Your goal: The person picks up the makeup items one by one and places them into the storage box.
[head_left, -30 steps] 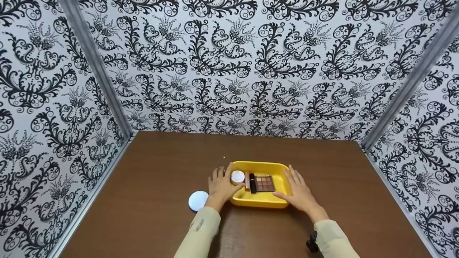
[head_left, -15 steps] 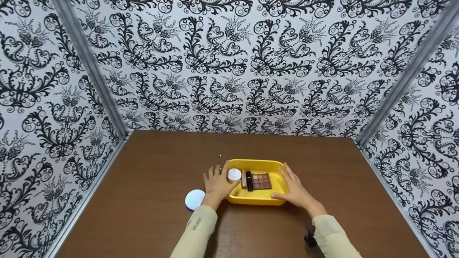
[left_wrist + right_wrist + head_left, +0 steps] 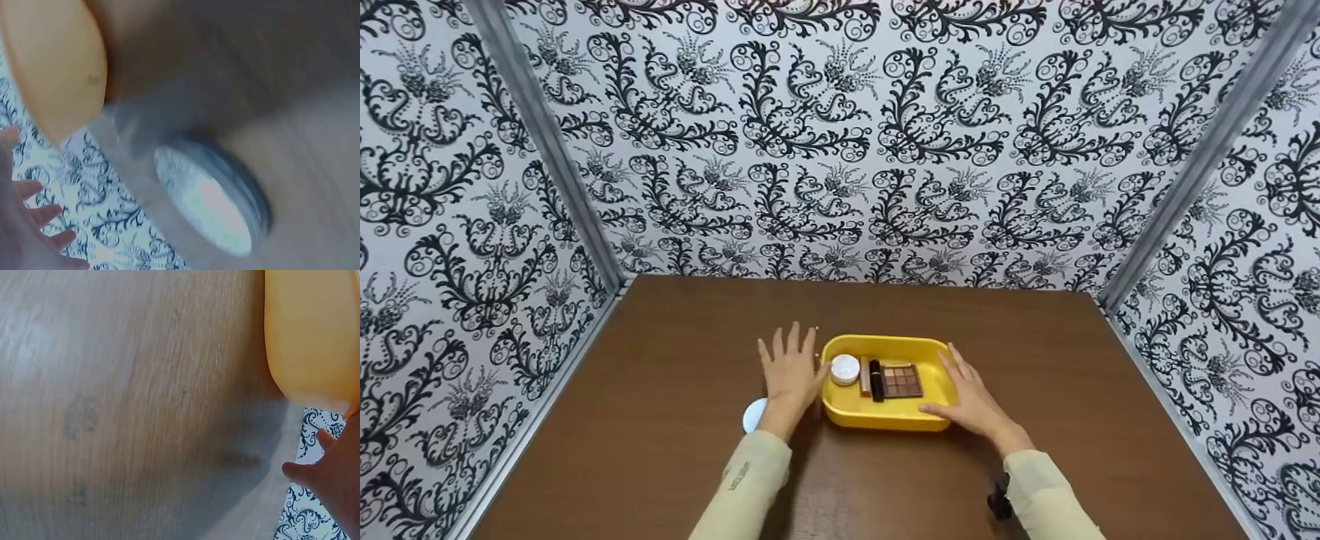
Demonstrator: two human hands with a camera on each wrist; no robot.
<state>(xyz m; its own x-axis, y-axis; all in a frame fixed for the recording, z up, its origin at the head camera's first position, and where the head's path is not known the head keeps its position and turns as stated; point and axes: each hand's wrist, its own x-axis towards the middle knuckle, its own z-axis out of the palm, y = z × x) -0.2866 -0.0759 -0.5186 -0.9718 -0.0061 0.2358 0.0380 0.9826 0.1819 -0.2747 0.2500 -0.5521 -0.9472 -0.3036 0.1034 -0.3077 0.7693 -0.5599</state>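
In the head view a yellow tray (image 3: 885,421) stands on the brown table. In it lie a round white-lidded jar (image 3: 845,370), a slim pinkish-brown tube (image 3: 865,377), a black tube (image 3: 876,381) and an eyeshadow palette (image 3: 901,381). My left hand (image 3: 793,381) is spread just left of the tray, its thumb close to the rim; whether it touches is unclear. My right hand (image 3: 973,401) rests at the tray's right end, fingers extended along the rim and thumb over the near corner. A round mirror (image 3: 205,202) with a dark rim lies under my left wrist, partly hidden in the head view.
Walls with black-and-white scroll patterns (image 3: 840,150) enclose the table (image 3: 697,337) at the back and both sides, with grey posts (image 3: 540,135) at the corners. A small black object (image 3: 1000,497) shows by my right sleeve.
My left hand has come off the tray's left rim and moved left, fingers spreading, and covers more of the mirror. The right hand stays at the tray, whose contents look unmoved.
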